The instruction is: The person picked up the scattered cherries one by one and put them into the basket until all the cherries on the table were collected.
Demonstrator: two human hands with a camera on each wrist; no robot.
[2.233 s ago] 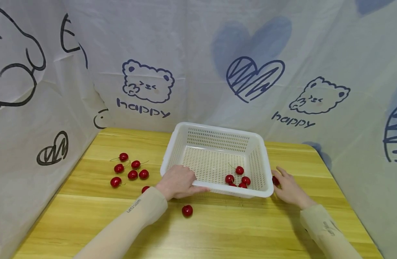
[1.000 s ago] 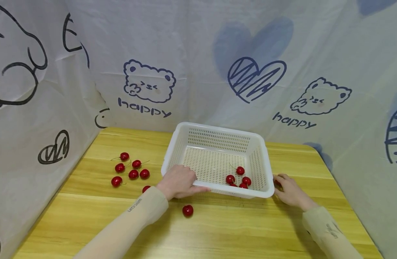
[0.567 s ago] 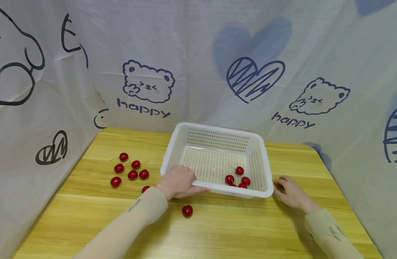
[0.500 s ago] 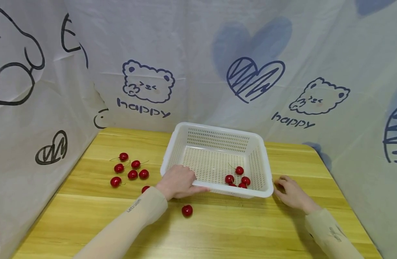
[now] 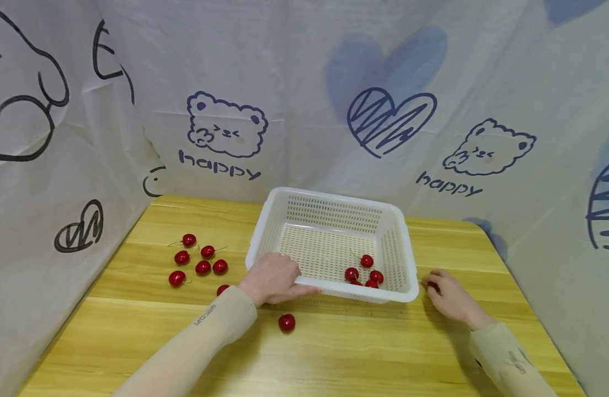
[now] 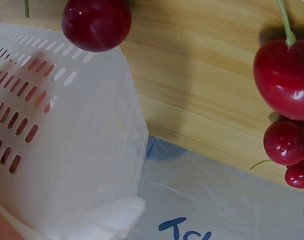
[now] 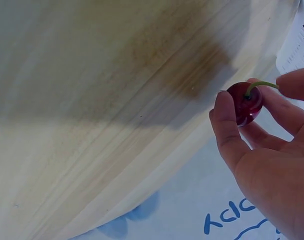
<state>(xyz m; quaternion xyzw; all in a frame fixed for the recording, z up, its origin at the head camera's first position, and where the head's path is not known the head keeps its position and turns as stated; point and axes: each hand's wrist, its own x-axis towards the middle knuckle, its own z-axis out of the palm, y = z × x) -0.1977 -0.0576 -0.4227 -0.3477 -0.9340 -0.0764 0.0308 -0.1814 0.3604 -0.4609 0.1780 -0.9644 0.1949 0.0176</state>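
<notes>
My left hand (image 5: 273, 279) grips the front rim of a white plastic basket (image 5: 409, 259), its fingers over the edge and its thumb along the outside. In the right wrist view, my right hand (image 7: 272, 155) pinches a dark red cherry (image 7: 244, 112) with a green stem between thumb and fingers. That hand is just right of the basket, low over the table, and mostly hides the cherry in the head view. Several cherries (image 5: 351, 274) lie in the basket's front right corner. The left wrist view shows the basket's slotted outer wall (image 6: 102, 110).
Several loose cherries (image 5: 203, 268) are grouped left of the basket on the wooden table (image 5: 344, 353). One cherry (image 5: 287, 323) sits in front of the basket, and another (image 5: 222, 289) is partly hidden by the left forearm. A printed cloth (image 5: 304, 138) hangs behind.
My right hand has drawn slightly right and toward me, leaving a small gap from the basket. Its fingers have closed in around the cherry. The left hand and basket have stayed in place.
</notes>
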